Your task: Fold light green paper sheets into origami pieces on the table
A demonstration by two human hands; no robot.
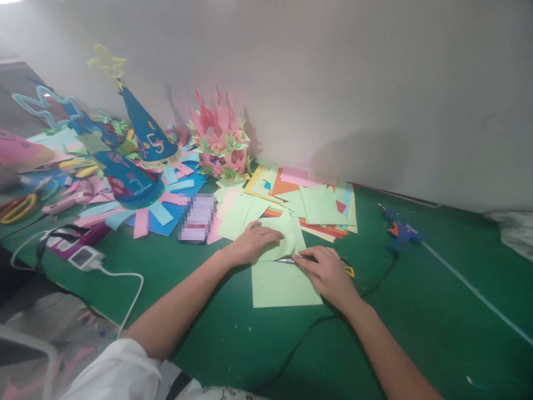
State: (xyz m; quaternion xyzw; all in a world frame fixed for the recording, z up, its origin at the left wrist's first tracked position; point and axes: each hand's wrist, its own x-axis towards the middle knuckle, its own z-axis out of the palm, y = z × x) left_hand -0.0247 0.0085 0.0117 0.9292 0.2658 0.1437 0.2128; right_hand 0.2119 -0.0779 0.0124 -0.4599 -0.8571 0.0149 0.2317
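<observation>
My left hand [254, 242] lies flat on a light green sheet of paper [283, 283] on the green table, fingers stretched out and pressing its upper part down. My right hand [327, 272] is closed around a small pair of scissors [291, 260] with yellow handles [348, 271]. The blades point left and meet the green sheet at its right side, just below my left fingers. Both forearms reach in from the bottom of the view.
A stack of coloured paper sheets [310, 203] lies behind the hands. A blue glue gun [400, 232] with a black cord rests to the right. Blue party cones [147, 133], a pink paper flower [219, 141], paper strips and a white charger [85, 258] crowd the left.
</observation>
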